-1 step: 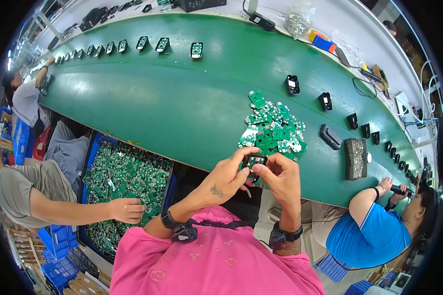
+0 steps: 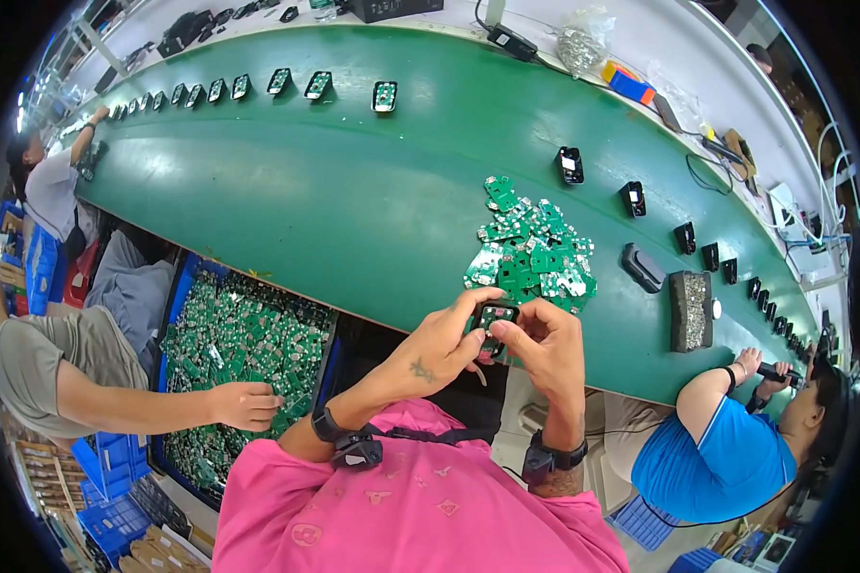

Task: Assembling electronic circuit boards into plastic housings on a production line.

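Two hands, left hand (image 2: pixel 440 344), right hand (image 2: pixel 548 346), gripping small black housing (image 2: pixel 494 318)

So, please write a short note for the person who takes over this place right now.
Left hand and right hand: both hold one small black case with a green board in it, at the near belt edge.
Loose boards lie piled on the belt just beyond.
Blue bin of boards at the left.
Done: cases with boards stand in a row along the belt.
Left: the pile.
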Demonstrator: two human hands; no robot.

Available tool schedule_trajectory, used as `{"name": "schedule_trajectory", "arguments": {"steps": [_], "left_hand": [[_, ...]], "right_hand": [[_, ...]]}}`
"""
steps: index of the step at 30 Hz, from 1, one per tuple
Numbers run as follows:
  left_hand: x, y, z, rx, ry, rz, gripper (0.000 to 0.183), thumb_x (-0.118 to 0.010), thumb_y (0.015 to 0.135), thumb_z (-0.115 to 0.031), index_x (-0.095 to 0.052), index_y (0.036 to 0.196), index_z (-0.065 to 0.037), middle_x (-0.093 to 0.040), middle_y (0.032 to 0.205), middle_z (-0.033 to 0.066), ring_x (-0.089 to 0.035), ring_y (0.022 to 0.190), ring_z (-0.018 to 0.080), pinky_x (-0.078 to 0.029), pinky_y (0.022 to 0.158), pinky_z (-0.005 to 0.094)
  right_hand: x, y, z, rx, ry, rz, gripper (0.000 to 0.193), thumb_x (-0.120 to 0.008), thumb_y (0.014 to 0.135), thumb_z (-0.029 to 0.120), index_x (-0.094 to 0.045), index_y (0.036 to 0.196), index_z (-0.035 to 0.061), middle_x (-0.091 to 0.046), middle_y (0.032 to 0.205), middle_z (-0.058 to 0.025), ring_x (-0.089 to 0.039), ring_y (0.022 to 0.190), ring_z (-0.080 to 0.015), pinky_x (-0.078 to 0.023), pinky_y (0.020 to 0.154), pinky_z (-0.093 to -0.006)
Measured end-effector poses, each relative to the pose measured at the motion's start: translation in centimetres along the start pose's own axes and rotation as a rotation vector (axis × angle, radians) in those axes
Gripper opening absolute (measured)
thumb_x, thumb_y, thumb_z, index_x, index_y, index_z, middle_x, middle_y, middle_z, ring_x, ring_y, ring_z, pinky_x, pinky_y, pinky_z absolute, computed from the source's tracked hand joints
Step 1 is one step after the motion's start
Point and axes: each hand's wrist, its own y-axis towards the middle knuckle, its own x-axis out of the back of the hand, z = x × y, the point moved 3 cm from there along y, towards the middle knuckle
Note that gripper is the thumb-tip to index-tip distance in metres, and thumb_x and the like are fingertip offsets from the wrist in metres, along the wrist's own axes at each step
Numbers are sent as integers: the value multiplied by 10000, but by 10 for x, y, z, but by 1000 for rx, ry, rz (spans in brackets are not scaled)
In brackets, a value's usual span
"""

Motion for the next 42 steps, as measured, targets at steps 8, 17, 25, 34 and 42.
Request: {"name": "schedule_trajectory", "arguments": {"steps": [8, 17, 25, 34, 42], "left_hand": [[0, 5, 18, 11, -221, -115, 405, -406, 985, -7, -376, 1388, 11, -564, 1229, 184, -691, 857, 191, -632, 686, 308], [-1, 19, 28, 14, -145, -97, 399, -425, 997, -24, -446, 1395, -19, -604, 1138, 145, -671, 852, 164, -629, 659, 305], [11, 20, 17, -164, 217, -142, 402, -459, 988, -42, -468, 1389, -22, -617, 1016, 91, -635, 823, 139, -586, 627, 281], [134, 217, 4, -228, 271, -409, 350, -367, 1023, -122, -394, 1354, -11, -642, 793, 164, -691, 545, 262, -571, 473, 354], [250, 332, 53, -247, 684, -743, 429, -617, 940, -252, -592, 1332, -80, -672, 1112, 260, -714, 959, 331, -518, 938, 440]], "right_hand": [[-16, -2, -7, -2, 20, -39, 194, -730, 906, 131, -601, 859, -6, -592, 683, 13, -529, 620, -24, -433, 517, -212], [-33, -12, -3, -8, -18, -138, 401, -511, 1021, 206, -464, 1353, -14, -670, 787, -206, -679, 676, -373, -510, 630, -427], [-48, 3, -19, 90, 30, -252, 352, -534, 983, 133, -569, 1322, 46, -661, 795, -153, -681, 661, -248, -522, 623, -367], [-15, 23, -12, 30, 43, -349, 480, -630, 967, 153, -500, 1376, -60, -650, 742, -83, -622, 648, -112, -508, 595, -277], [57, 120, -25, 117, -555, -400, 251, -719, 864, 221, -727, 983, 0, -721, 822, -188, -719, 772, -289, -554, 717, -383]]}}
